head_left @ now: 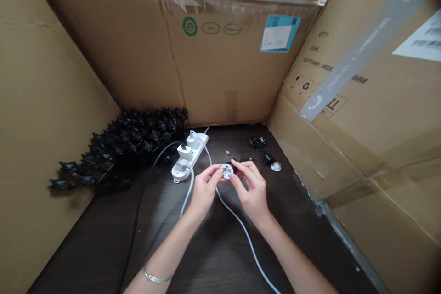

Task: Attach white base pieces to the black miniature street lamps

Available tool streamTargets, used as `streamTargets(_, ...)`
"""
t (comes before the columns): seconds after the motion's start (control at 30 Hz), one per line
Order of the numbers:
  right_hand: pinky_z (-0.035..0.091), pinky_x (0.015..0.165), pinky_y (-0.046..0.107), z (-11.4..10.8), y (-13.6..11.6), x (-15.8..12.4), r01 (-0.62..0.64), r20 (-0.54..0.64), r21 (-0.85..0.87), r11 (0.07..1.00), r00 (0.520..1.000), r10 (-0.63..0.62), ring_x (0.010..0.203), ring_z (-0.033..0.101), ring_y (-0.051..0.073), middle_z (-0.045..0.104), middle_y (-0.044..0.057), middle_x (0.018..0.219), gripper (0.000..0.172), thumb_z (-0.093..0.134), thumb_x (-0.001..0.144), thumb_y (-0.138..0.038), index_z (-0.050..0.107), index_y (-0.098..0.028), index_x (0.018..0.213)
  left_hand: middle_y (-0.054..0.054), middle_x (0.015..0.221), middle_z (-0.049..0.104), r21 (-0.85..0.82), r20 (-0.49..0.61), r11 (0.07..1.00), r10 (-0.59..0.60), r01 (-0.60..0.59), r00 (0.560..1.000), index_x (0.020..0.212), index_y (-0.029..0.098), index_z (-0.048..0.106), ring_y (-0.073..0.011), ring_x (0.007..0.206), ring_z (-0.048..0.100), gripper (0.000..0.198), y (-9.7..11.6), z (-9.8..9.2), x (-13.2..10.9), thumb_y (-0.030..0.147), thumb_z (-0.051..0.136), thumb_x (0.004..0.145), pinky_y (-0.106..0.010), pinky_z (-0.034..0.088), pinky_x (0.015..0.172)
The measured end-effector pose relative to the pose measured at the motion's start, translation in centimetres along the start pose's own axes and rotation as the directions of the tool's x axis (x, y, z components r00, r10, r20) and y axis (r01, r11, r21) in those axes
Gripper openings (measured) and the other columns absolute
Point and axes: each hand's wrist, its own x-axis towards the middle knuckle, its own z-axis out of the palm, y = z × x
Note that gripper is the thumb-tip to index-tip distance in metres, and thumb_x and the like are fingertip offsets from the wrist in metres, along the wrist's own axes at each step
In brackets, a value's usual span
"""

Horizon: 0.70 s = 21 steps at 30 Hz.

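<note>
Between my two hands is a small round device (226, 171) with a white face and a dark rim, held just above the dark table. My left hand (207, 187) pinches its left edge between thumb and fingers. On the opposite side, my right hand (252, 188) grips the edge with thumb and fingertips. A tiny yellow spot shows beside my left thumb. Behind the device a dark cable partly shows past my right fingers. What exactly the device is, I cannot make out. A small shiny metal piece (228, 152) lies on the table just beyond my hands.
A white power strip (190, 158) with plugged-in adapters stands left of my hands. A grey-white cable (248, 234) crosses the table under my hands. Black spiky parts (138, 142) are heaped at the left. A black plug lead (268, 158) and a white disc (276, 166) lie right. Cardboard boxes (220, 69) wall the table.
</note>
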Motion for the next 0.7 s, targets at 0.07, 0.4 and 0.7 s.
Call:
streamTargets(0.07, 0.052, 0.068, 0.026, 0.0, -0.1, 0.0, 0.008, -0.001, -0.006, 1.000, 1.000, -0.008, 0.079, 0.056, 0.014, 0.053, 0.006, 0.094, 0.033, 0.056, 0.083, -0.013, 0.062, -0.021, 0.115, -0.006, 0.091, 0.070, 0.000, 0.002, 1.000, 0.001, -0.001, 1.000, 0.092, 0.013, 0.068, -0.0138, 0.079, 0.063, 0.023, 0.0, 0.0, -0.1, 0.030, 0.062, 0.077, -0.023, 0.053, 0.071)
streamTargets(0.4, 0.053, 0.077, 0.030, -0.2, 0.3, -0.1, 0.017, -0.014, -0.047, 0.999, 1.000, -0.018, 0.092, 0.057, 0.017, 0.054, 0.008, 0.104, 0.035, 0.053, 0.084, -0.012, 0.059, -0.021, 0.117, -0.006, 0.110, 0.065, 0.057, 0.058, 0.998, 0.027, -0.030, 0.998, 0.108, 0.018, 0.063, -0.0162, 0.091, 0.062, 0.030, 0.2, 0.3, -0.5, 0.033, 0.055, 0.083, -0.025, 0.053, 0.075)
streamTargets(0.7, 0.053, 0.079, 0.032, -0.2, -0.1, -0.1, 0.109, 0.032, -0.100, 0.989, 0.994, -0.107, 0.100, 0.056, 0.019, 0.055, 0.009, 0.108, 0.034, 0.050, 0.085, -0.011, 0.059, -0.021, 0.117, -0.006, 0.101, 0.067, 0.112, 0.045, 0.990, 0.081, -0.086, 0.996, 0.101, 0.017, 0.063, -0.0167, 0.091, 0.062, 0.026, 1.0, 0.2, -0.5, 0.032, 0.059, 0.080, -0.025, 0.052, 0.076)
